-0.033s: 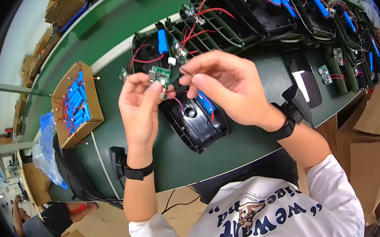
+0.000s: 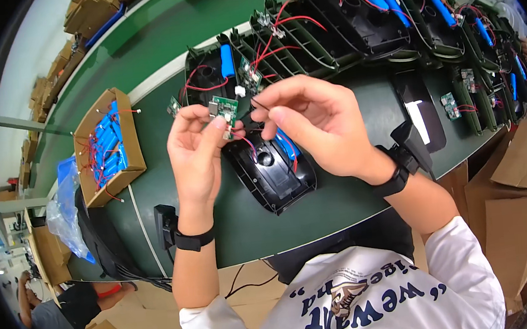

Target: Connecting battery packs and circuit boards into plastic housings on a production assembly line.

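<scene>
Between the thumb and fingers of my left hand (image 2: 194, 155) is a small green circuit board (image 2: 227, 106), held upright over the table. My right hand (image 2: 326, 127) is closed in a pinch on a thin black wire (image 2: 260, 104) just beside the board. Below both hands lies a black plastic housing (image 2: 272, 192) with a round hole. A blue battery (image 2: 287, 144) sits in it, partly hidden by my right hand. Red wires run near the battery and up toward the board. Where the black wire ends is hidden by my fingers.
To the left stands a cardboard box (image 2: 131, 136) of blue batteries. Several dark housings (image 2: 353, 41) with batteries and boards line the far side and the right. A black phone-like slab (image 2: 419, 111) lies right of my hands. Cardboard boxes (image 2: 509, 210) stand at the right.
</scene>
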`<state>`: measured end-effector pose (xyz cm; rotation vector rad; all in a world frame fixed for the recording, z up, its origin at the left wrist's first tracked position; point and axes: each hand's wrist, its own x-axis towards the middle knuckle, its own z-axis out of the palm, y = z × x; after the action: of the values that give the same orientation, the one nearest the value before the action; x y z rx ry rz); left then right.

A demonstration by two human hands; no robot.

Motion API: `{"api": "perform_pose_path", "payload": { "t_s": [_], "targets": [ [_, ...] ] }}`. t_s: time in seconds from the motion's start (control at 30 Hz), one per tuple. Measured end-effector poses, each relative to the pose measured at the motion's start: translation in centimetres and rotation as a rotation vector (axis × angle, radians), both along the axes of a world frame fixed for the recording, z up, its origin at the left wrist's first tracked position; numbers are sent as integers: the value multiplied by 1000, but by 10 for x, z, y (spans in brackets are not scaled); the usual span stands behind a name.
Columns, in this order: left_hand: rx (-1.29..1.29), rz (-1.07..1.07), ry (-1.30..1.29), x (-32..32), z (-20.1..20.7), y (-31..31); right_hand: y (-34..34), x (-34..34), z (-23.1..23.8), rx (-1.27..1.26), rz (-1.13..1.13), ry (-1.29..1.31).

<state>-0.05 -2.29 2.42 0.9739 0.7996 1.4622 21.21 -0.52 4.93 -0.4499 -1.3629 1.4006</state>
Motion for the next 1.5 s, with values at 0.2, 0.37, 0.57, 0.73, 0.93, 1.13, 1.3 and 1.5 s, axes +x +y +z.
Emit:
{"api": "perform_pose_path", "payload": {
  "t_s": [0.2,0.37,0.57,0.73,0.93,1.13,1.3,1.5],
  "targets": [
    [-6,6,20,1,4,-1,-1,1,3,43,-60,6],
    [28,42,28,-1,-1,0,8,0,-7,221,-242,-224],
    [41,-15,-8,2,1,-3,7,-6,-11,295,-301,-393],
    [71,38,39,4,2,-5,4,-6,-9,288,-301,-435],
    [132,57,123,8,-1,-5,7,-7,-15,292,-331,-435],
    [186,94,180,15,9,-8,6,-7,-9,304,-357,-405],
    [145,97,221,13,2,-9,7,-7,-16,260,-316,-419],
    [197,71,209,13,2,-8,6,-6,-11,255,-296,-402]
  ]
}}
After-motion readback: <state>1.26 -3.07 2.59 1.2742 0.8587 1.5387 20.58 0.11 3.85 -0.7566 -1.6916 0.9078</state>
